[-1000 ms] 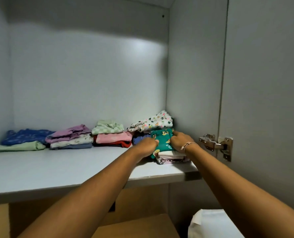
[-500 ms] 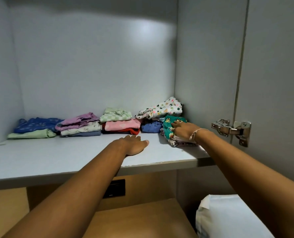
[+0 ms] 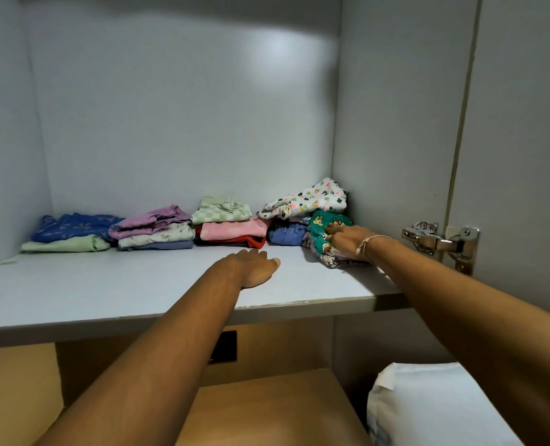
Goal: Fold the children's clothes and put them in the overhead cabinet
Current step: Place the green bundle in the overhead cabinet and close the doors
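Right hand (image 3: 347, 243) on green garment (image 3: 323, 225)

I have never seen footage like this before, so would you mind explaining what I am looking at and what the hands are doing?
There is no machine here: a person wears a wide-angle camera on the head, so you look forward and down along both bare arms into an open pale grey cabinet. On its grey shelf, along the back wall, lie small stacks of folded children's clothes: a blue and pale green stack at the left, then a purple-topped stack, then a green checked, pink and red stack, and a white patterned garment over blue ones in the right corner. The left hand rests flat and empty on the shelf. The right hand, with a thin cord bracelet at the wrist, lies on a small pile topped by a green cartoon-print garment near the right wall. A metal door hinge shows at the far right.
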